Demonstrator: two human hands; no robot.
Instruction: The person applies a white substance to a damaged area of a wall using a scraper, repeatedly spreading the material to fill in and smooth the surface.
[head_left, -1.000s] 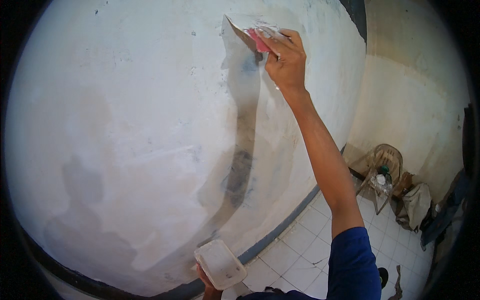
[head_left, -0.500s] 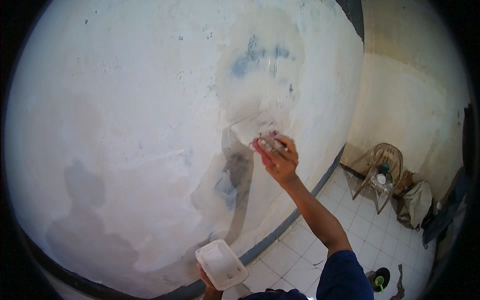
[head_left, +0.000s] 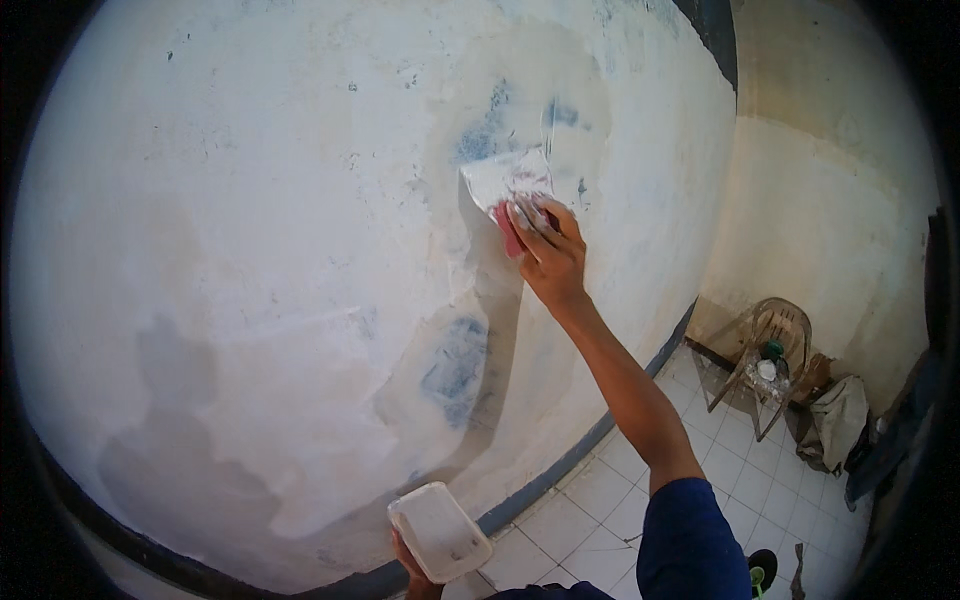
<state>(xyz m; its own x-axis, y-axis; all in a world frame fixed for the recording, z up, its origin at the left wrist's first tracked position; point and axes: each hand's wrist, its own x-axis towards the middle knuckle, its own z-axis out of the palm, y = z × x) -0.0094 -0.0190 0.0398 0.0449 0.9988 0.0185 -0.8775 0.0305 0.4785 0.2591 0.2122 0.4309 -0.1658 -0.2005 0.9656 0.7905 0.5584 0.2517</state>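
My right hand (head_left: pixel 548 240) is closed round the red handle of a putty knife (head_left: pixel 500 182). Its wide pale blade, smeared with white paste, lies against the wall (head_left: pixel 300 200), just below a bluish bare patch (head_left: pixel 485 130). White paste also coats my fingertips. Low in the view, my left hand (head_left: pixel 415 570) grips the side of a white rectangular plastic tub (head_left: pixel 440 530), held tilted near the wall's foot. Paste residue shows inside the tub. A second bluish patch (head_left: pixel 455 370) lies on the wall between the tub and the knife.
A worn plastic chair (head_left: pixel 770 350) with small items on its seat stands by the far corner. Beside it, a pale sack (head_left: pixel 838 420) slumps on the white tiled floor (head_left: pixel 740 440). A dark container with a green object (head_left: pixel 760 575) sits lower right.
My right hand has slid the putty knife up the wall, toward the upper bluish patch. The left hand and tub have barely moved.
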